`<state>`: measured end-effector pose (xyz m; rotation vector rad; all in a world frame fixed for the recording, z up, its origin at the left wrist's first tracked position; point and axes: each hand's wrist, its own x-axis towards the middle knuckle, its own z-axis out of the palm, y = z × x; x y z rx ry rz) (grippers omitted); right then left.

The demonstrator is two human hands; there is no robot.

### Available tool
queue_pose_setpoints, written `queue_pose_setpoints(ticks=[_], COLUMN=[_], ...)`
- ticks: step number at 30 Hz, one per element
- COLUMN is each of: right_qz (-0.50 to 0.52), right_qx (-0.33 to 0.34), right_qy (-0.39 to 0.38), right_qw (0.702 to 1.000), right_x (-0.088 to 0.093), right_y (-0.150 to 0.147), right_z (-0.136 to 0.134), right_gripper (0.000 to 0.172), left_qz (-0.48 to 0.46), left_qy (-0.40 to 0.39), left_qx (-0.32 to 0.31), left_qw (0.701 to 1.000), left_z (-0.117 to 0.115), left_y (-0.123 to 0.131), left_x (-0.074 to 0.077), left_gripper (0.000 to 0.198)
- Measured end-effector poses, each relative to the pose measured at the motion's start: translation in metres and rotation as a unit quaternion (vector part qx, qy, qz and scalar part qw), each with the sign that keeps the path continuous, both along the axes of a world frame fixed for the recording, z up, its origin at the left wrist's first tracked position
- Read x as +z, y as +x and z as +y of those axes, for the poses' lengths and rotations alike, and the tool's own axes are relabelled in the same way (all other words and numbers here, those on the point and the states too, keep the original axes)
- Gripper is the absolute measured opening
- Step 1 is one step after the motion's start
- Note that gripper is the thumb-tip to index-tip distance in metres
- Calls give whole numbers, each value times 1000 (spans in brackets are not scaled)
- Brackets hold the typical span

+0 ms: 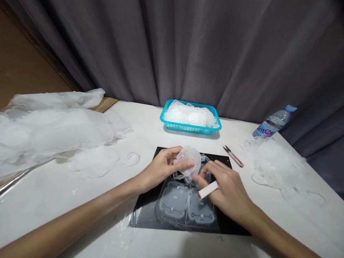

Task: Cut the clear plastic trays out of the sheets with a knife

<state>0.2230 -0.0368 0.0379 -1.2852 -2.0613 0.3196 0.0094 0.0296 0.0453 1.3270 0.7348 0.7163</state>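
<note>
My left hand [169, 163] pinches a translucent, rounded flat plastic piece [189, 157] above a black mat [146, 211]. My right hand [224, 182] is curled just to the right of that piece. In it is a tool with a flat white handle [208, 190] that sticks out below the fingers; its other end is hidden, so I cannot tell its kind. A clear molded plastic sheet [174, 200] with rounded panels lies on the mat under both hands. Thin strips of clear plastic loop between the hands.
Behind the mat stands a turquoise basket [190, 128] full of translucent pieces. Thread snips [233, 157] lie right of the mat. A water bottle [274, 123] is farther right, behind a heap of clear scraps [279, 165]. A large white plastic pile [59, 130] covers the left side.
</note>
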Motion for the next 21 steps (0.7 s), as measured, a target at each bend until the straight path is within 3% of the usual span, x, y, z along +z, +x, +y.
queue_pose_setpoints(ticks=[2,6,12,21], right_qz=[12,111,286,228], right_qx=[-11,-18,12,14], right_qy=[-55,-148,-238,-213], right_qw=[998,983,928,950], right_x=[-8,-19,-19,-18], right_y=[-5,-9,-13,-5], right_z=[-1,-1,-1,7], right_gripper=[22,21,32,16], left_qz=[-5,-14,-14,40], left_qy=[-1,24,55,33], left_qx=[9,27,45,40], left_qw=[1000,999,997,998], left_z=[-1,-2,-4,-8], left_y=[0,-2,-2,-2], left_x=[-2,-5,-3,-3], left_gripper=[22,22,28,34])
